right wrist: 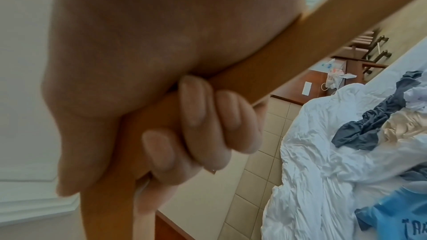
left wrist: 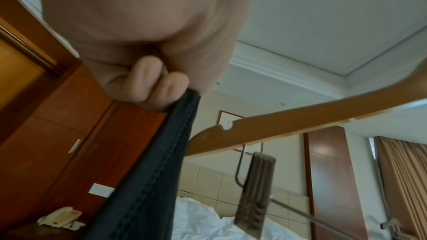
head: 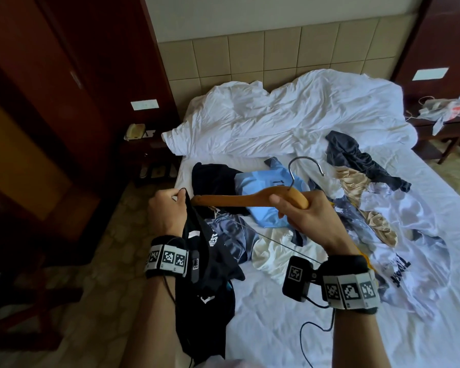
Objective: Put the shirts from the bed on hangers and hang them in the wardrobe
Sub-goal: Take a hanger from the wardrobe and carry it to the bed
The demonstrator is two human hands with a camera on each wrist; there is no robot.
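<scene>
My right hand (head: 290, 208) grips a wooden hanger (head: 237, 200) at its middle, just below the metal hook (head: 304, 167); its fingers (right wrist: 203, 116) wrap the wood. My left hand (head: 170, 205) pinches the hem of a black shirt (head: 207, 285), which hangs down off the bed's near left edge. The hanger's left tip (left wrist: 208, 140) sits right beside that pinched black hem (left wrist: 180, 134). Other shirts lie on the bed: a light blue one (head: 263, 187), a dark grey one (head: 356, 158), a white printed one (head: 398, 235) and a cream one (head: 276, 251).
A crumpled white duvet (head: 290, 115) covers the head of the bed. The dark wooden wardrobe (head: 51, 88) stands to the left, with a nightstand and beige telephone (head: 135, 131) beside it. Another nightstand with clutter (head: 446, 110) is at the far right.
</scene>
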